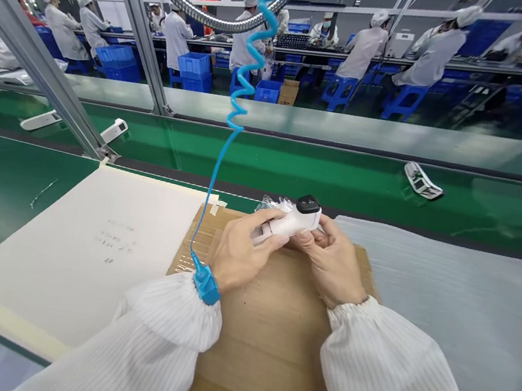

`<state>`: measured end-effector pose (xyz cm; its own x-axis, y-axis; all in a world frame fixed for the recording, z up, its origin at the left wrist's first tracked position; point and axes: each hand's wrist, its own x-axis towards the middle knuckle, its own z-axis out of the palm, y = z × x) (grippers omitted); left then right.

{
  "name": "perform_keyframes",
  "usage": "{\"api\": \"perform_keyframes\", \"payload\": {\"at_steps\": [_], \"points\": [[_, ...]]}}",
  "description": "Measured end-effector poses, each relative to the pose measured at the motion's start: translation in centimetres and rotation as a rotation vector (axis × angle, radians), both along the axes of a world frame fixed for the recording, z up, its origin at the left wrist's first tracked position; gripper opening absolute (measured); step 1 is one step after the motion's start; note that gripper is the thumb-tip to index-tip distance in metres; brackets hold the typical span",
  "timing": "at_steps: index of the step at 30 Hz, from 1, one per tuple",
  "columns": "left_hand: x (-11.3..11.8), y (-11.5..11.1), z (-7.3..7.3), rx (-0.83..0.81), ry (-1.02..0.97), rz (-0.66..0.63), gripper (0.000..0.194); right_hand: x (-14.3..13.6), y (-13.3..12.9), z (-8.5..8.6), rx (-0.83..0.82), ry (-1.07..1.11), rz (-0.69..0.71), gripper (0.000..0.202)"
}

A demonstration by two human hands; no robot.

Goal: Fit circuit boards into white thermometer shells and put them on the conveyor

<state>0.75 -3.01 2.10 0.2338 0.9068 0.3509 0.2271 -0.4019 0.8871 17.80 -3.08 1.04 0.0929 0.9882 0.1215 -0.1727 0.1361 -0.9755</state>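
A white device casing with a black end (292, 220) is held up between both hands, above a brown cardboard sheet (280, 334). My left hand (245, 245) is closed on the casing's left end, thumb below and fingers along the top. My right hand (333, 261) grips the right end near the black part. Behind the casing lies a bit of clear crinkled plastic (275, 204). A blue wrist strap (206, 284) circles my left wrist, and its coiled cord (248, 58) runs upward.
Beyond the cardboard runs a green conveyor belt (265, 164) carrying several white casings, one (422, 180) at right. White paper (102, 251) lies left, a pale foam sheet (460, 301) right. A metal post (139, 23) rises at left. People in white coats sit along the far line.
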Motion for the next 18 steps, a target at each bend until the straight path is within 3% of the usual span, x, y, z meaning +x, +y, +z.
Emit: {"api": "perform_keyframes", "payload": {"at_steps": [3, 5, 8, 11, 14, 18], "points": [[0.1, -0.2, 0.1, 0.088, 0.069, -0.012, 0.031, -0.3, 0.0, 0.2, 0.006, 0.016, -0.041, 0.056], [0.5, -0.6, 0.2, 0.155, 0.230, -0.016, 0.035, -0.6, 0.0, 0.6, -0.031, 0.127, -0.035, 0.049], [1.3, -1.4, 0.2, 0.187, 0.620, -0.025, 0.046, -1.3, -0.1, 1.6, -0.228, 0.440, -0.025, 0.050], [2.0, -1.9, 0.0, 0.293, 0.891, -0.055, 0.054, -1.7, -0.2, 2.4, -0.429, 0.648, -0.110, 0.049], [2.0, -1.9, -0.2, 0.405, 0.923, -0.040, 0.052, -1.6, -0.3, 2.8, -0.460, 0.694, -0.142, 0.044], [1.1, -1.0, -0.2, 0.277, 0.804, 0.141, 0.044, -1.4, -0.6, 2.8, -0.365, 0.604, 0.086, 0.039]]}}
